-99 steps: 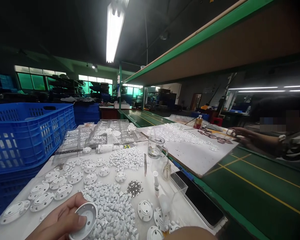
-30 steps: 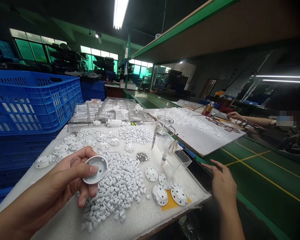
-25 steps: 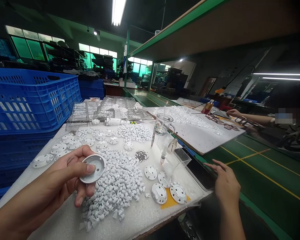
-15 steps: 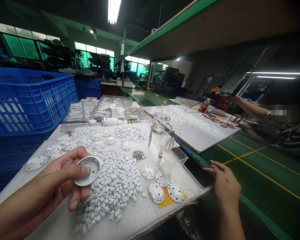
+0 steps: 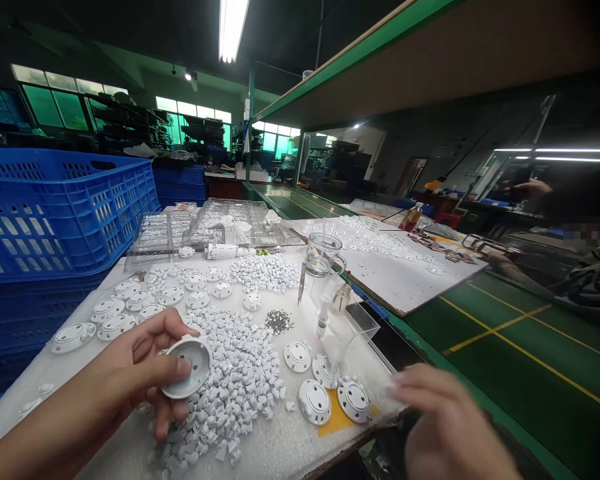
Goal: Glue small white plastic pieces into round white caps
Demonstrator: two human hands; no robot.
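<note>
Pinching a round white cup (image 5: pixel 197 375), hollow and dark-holed, left hand (image 5: pixel 147 367) at the white heap's (image 5: pixel 237 373) left edge; right hand (image 5: pixel 445 413) right of it, blurred, grip unclear

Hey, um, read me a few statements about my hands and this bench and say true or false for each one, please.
1. The left hand holds a white, round, cup-shaped part. True.
2. The right hand rests on the big heap of small white pieces. False: the right hand, blurred, shows at the bench's near right corner, apart from the heap.
3. A flat yellow sheet is partly covered by round white discs. True.
4. The clear glass mug lies on its side. False: the mug stands upright.
5. The large slotted plastic crate at the picture's left is red. False: the crate is blue.
</note>
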